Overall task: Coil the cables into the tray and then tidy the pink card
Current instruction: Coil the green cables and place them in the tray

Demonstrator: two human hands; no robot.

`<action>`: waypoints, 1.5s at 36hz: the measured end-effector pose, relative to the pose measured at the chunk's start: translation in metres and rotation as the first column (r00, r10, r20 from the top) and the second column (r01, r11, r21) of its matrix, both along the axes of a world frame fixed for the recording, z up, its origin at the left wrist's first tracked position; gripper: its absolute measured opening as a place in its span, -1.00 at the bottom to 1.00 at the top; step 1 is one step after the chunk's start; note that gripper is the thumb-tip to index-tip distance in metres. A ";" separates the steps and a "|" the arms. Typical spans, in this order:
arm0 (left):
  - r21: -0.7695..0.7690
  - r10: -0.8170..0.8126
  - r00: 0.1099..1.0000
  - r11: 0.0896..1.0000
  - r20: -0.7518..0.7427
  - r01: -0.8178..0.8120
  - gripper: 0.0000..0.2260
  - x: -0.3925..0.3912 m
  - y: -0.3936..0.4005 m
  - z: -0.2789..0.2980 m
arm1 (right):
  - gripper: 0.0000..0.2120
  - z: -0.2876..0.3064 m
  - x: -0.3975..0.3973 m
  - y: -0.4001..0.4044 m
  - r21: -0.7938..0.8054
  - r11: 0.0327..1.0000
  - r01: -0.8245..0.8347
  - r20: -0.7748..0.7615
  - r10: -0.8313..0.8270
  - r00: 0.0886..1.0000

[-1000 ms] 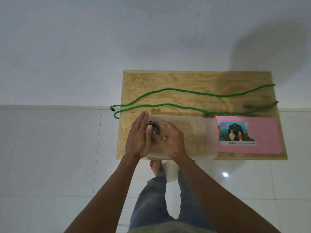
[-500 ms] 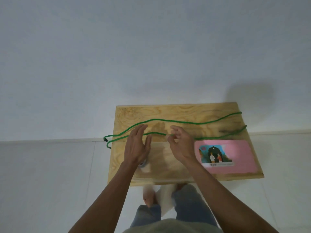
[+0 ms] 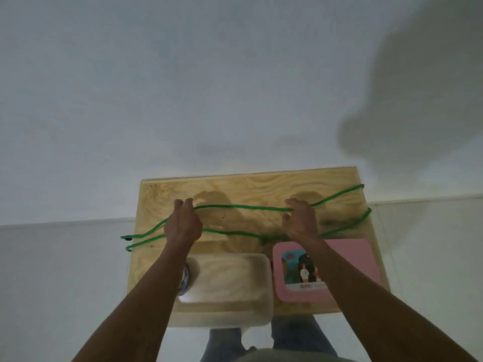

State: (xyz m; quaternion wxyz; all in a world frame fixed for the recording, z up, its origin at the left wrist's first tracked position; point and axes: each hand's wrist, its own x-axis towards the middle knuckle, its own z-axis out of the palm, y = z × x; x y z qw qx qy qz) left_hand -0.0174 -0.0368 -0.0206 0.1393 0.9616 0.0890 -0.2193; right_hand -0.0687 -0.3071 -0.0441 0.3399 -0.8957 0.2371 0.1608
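A long green cable (image 3: 240,207) runs in two strands across the plywood board (image 3: 235,189). My left hand (image 3: 183,226) grips the far strand near its left part, fingers curled round it. My right hand (image 3: 300,220) holds the same strand further right, fingers curled over it. The near strand passes under both wrists. A clear plastic tray (image 3: 230,283) sits at the board's near edge with a dark coiled cable (image 3: 186,279) at its left end, half hidden by my left forearm. The pink card (image 3: 347,259) lies right of the tray, partly under my right forearm.
The board stands against a white wall (image 3: 235,87), over a white tiled floor (image 3: 52,283). The green cable's ends hang off the board's left edge (image 3: 128,239). My legs show below the near edge.
Both hands left the tray, where they had been at the dark coil, and moved away to the far green strand. They have spread apart and closed on it. The camera has tilted.
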 end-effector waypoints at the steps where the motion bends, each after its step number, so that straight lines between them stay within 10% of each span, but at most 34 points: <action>1: 0.030 0.006 0.999 1.000 -0.036 -0.005 -0.54 0.004 0.000 -0.004 | -0.57 -0.005 0.003 -0.003 0.010 1.000 -0.013 -0.012 0.013 1.000; 8: 0.067 0.018 0.993 0.998 -0.116 -0.010 -0.79 0.018 0.000 -0.023 | -0.62 -0.029 0.017 -0.006 -0.021 0.996 -0.086 -0.046 0.085 0.995; 16: -0.022 0.105 0.980 0.994 0.168 -0.103 -0.73 0.036 0.007 0.013 | -0.81 -0.015 0.028 0.014 -0.108 0.983 -0.148 -0.016 0.147 0.989; 32: -0.525 0.428 0.699 0.846 0.574 -0.087 -0.70 0.032 0.065 0.154 | -0.92 0.166 0.052 0.114 0.032 0.996 0.086 0.720 -0.082 0.689; 40: -0.895 0.557 0.788 0.447 0.262 -0.019 -0.78 0.019 0.057 0.209 | -0.44 0.194 0.024 0.130 0.090 0.992 0.088 0.660 -0.125 0.740; 44: -0.952 0.501 0.856 0.303 0.131 -0.032 -0.76 0.011 0.040 0.235 | -0.40 0.191 -0.007 0.142 0.155 0.968 -0.199 0.459 0.108 0.882; 47: -0.974 0.449 0.891 0.222 0.061 -0.045 -0.75 0.007 0.029 0.252 | -0.54 0.184 -0.025 0.151 0.187 0.913 -0.362 0.359 0.280 0.891; 54: -0.969 0.386 0.919 0.246 0.074 -0.025 -0.66 0.000 0.013 0.275 | -0.94 0.204 -0.028 0.139 0.308 0.918 -0.251 0.561 0.038 0.827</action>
